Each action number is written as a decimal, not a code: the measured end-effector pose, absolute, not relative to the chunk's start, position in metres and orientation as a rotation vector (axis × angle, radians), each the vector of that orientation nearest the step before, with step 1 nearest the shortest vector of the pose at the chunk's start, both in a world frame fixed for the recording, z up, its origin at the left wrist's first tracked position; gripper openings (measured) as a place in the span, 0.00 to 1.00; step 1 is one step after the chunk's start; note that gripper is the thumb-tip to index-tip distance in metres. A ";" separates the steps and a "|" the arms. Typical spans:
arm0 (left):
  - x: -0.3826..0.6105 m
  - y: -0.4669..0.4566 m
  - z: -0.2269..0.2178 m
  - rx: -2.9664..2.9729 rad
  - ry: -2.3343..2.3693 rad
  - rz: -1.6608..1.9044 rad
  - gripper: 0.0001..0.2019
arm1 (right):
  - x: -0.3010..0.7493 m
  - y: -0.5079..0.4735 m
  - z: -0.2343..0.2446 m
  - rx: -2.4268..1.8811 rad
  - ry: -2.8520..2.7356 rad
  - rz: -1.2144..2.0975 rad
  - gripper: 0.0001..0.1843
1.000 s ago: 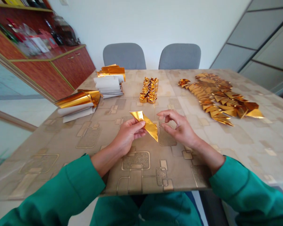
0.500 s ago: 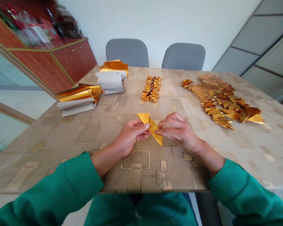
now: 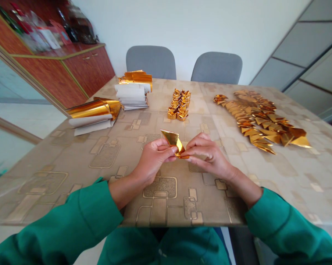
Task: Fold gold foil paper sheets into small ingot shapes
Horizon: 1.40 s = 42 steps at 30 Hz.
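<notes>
Left hand (image 3: pixel 152 158) and right hand (image 3: pixel 207 154) pinch foil (image 3: pixel 171 140) (gold).

My right hand (image 3: pixel 208 154) can travel over the tabletop (image 3: pixel 300 176) until the gold triangles (image 3: pixel 259 125) stand in the way. Ahead, my hands meet 1 row of folded gold pieces (image 3: pixel 179 105); to my left, 2 paper stacks (image 3: pixel 92 117) block passage.

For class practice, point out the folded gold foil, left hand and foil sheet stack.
Folded gold foil (image 3: pixel 171 139): head view, upper flap.
Left hand (image 3: pixel 152 159): head view, back of hand.
Foil sheet stack (image 3: pixel 131 92): head view, white sheets.
</notes>
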<state>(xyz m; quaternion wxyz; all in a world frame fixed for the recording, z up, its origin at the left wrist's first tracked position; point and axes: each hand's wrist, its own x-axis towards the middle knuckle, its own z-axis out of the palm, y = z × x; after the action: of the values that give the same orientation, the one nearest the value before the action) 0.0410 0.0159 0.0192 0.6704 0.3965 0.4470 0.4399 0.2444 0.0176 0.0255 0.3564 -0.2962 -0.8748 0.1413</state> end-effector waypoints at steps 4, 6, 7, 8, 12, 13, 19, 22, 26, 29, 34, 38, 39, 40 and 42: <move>0.041 0.014 0.020 0.899 0.988 0.984 0.15 | 0.240 0.016 0.024 -0.834 -2.135 0.537 0.06; 0.041 0.015 0.020 0.879 0.985 0.976 0.16 | 0.240 0.016 0.023 -0.826 -2.197 0.461 0.07; 0.040 0.015 0.020 0.869 0.987 0.965 0.16 | 0.241 0.016 0.022 -0.813 -2.241 0.390 0.08; 0.040 0.016 0.020 0.859 0.989 0.947 0.16 | 0.242 0.016 0.022 -0.793 -2.275 0.316 0.09; 0.039 0.016 0.020 0.849 0.993 0.890 0.16 | 0.243 0.016 0.022 -0.725 -2.296 0.238 0.06; 0.039 0.015 0.021 0.859 0.992 0.897 0.16 | 0.242 0.016 0.022 -0.732 -2.290 0.286 0.07; 0.042 0.012 0.021 0.908 0.958 1.007 0.16 | 0.232 0.012 0.017 -0.885 -1.971 0.710 0.09; 0.043 0.011 0.020 0.905 0.924 1.007 0.15 | 0.227 0.010 0.015 -0.978 -1.839 0.845 0.11; 0.042 0.009 0.019 0.902 0.899 1.010 0.14 | 0.221 0.009 0.012 -1.074 -1.647 0.962 0.13; 0.043 0.009 0.018 0.907 0.884 1.017 0.13 | 0.218 0.008 0.013 -1.099 -1.546 0.996 0.14; 0.045 0.008 0.017 0.893 0.843 1.037 0.12 | 0.217 0.008 0.015 -1.118 -1.501 1.012 0.16; 0.046 0.007 0.016 0.875 0.860 1.063 0.11 | 0.218 0.009 0.013 -1.148 -1.522 1.024 0.15; 0.046 0.007 0.015 0.883 0.861 1.059 0.11 | 0.218 0.009 0.012 -1.151 -1.529 1.008 0.15; 0.046 0.007 0.015 0.899 0.860 1.049 0.11 | 0.218 0.009 0.011 -1.155 -1.541 0.982 0.14; 0.045 0.008 0.014 0.939 0.856 1.020 0.11 | 0.218 0.008 0.011 -1.170 -1.593 0.914 0.12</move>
<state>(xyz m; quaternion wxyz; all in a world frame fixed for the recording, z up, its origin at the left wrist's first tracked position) 0.0452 0.0078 0.0140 0.6860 0.4194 0.3823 0.4553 0.2179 0.0084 0.0109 0.4636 -0.4762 -0.6482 0.3717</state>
